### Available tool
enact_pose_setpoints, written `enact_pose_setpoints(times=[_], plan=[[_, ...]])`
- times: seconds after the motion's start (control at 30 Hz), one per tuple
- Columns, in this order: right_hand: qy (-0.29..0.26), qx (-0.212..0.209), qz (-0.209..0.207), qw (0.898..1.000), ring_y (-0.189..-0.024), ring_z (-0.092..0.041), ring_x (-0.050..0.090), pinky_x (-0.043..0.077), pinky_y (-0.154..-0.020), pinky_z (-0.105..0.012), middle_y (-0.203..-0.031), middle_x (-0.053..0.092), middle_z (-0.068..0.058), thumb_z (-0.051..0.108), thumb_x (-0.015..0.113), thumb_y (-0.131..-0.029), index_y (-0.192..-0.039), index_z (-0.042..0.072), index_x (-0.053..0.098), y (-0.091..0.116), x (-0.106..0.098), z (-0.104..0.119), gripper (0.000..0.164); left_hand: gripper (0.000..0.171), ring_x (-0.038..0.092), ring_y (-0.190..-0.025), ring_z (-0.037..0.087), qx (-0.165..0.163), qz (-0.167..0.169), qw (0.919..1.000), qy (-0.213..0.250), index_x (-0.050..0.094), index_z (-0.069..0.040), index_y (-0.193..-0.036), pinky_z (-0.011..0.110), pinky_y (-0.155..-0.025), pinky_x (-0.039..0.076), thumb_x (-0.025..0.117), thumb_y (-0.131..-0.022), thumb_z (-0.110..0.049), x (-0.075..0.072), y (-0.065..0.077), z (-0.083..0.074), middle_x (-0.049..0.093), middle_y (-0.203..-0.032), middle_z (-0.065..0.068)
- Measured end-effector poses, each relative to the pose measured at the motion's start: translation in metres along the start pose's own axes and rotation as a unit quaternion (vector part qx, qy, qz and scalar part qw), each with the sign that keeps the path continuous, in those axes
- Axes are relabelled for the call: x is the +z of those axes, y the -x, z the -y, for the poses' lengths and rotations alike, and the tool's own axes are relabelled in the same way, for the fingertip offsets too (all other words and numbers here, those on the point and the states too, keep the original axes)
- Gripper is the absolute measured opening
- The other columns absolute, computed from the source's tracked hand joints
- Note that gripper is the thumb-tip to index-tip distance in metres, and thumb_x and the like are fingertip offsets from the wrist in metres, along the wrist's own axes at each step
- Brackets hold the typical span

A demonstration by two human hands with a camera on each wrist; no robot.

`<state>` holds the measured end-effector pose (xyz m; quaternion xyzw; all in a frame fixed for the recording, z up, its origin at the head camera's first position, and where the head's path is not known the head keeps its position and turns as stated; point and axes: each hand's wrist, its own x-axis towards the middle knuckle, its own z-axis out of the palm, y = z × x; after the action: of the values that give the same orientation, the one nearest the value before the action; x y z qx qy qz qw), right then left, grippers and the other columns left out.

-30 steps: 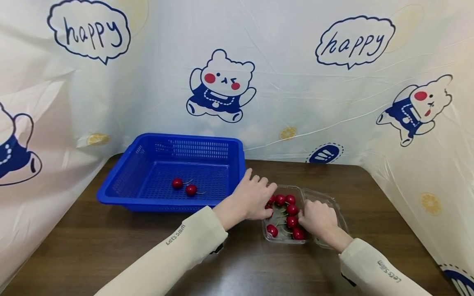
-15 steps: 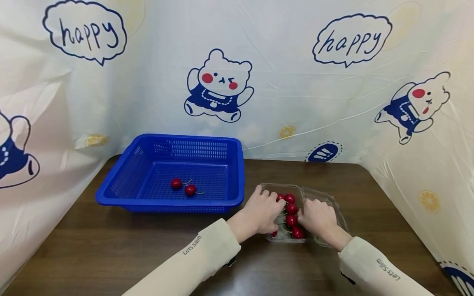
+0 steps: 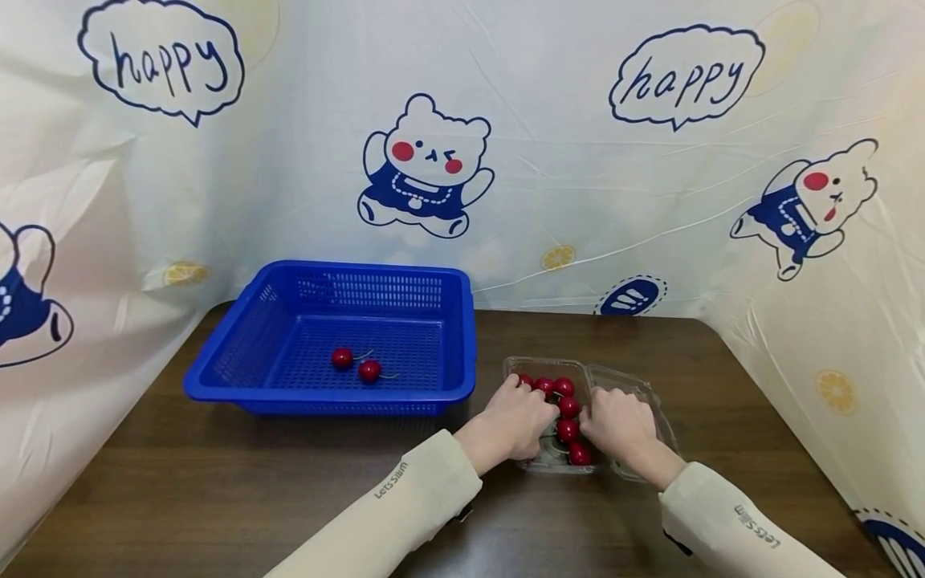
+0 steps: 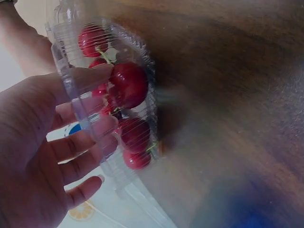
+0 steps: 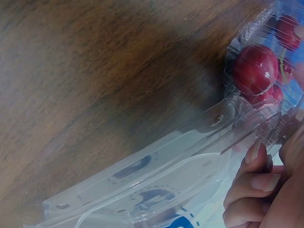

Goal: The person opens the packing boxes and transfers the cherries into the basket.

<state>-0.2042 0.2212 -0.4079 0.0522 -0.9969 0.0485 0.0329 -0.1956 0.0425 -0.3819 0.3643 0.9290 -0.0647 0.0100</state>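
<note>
The left hand [image 3: 515, 421] reaches over the left side of a clear container [image 3: 571, 369]; its thumb and fingers, seen through the plastic, lie apart and close to the cherries, with no pinch plainly visible. Whether a fingertip touches one cannot be told. The right hand [image 3: 621, 425] is curled at the container's right edge, thumb and forefinger nipping the plastic where the open lid [image 3: 609, 380] folds out to the right. The container sits right of a blue basket [image 3: 328, 395], well apart from its far wall.

For a clean reach, the left fingers would probably do best to settle round the sides of a single cherry, lightly, since hard pressure could bruise it and tangled stems could drag a neighbour along. The right hand's grip need only be firm enough to steady the thin plastic.

Counted in the head view: one basket with two loose cherries [image 3: 342, 359] near the middle of its floor; one container with one lid; six cherries [image 3: 567, 431] showing inside it, along its far end and right side. The left hand may hide more. All stand on one brown table [image 3: 246, 482].
</note>
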Motion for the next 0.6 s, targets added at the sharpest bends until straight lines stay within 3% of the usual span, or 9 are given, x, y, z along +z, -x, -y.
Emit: enact_pose_setpoints(times=[0.33, 0.6], plan=[[0.001, -0.004, -0.007, 1.0, -0.043, -0.025, 0.049, 0.042, -0.034, -0.039, -0.054, 0.057, -0.013, 0.019, 0.058, -0.081, -0.066, 0.004, 0.057, -0.0002, -0.0004, 0.0005, 0.021, 0.01, 0.065, -0.086, 0.014, 0.028, -0.015, 0.9994, -0.011, 0.073, -0.028, -0.089, 0.033, -0.083, 0.044, 0.07, -0.08, -0.023, 0.0056, -0.0022, 0.0001, 0.075, -0.096, -0.005], [0.0, -0.003, 0.003, 1.0, -0.042, -0.023, 0.047, 0.04, -0.034, -0.036, -0.052, 0.053, -0.01, 0.019, 0.058, -0.082, -0.064, 0.006, 0.055, 0.0, -0.0012, 0.0006, 0.022, 0.007, 0.066, -0.075, 0.013, 0.035, -0.014, 0.9993, -0.002, 0.069, -0.026, -0.075, 0.031, -0.078, 0.047, 0.07, -0.08, -0.02, 0.0091, -0.0043, -0.001, 0.074, -0.083, -0.005]])
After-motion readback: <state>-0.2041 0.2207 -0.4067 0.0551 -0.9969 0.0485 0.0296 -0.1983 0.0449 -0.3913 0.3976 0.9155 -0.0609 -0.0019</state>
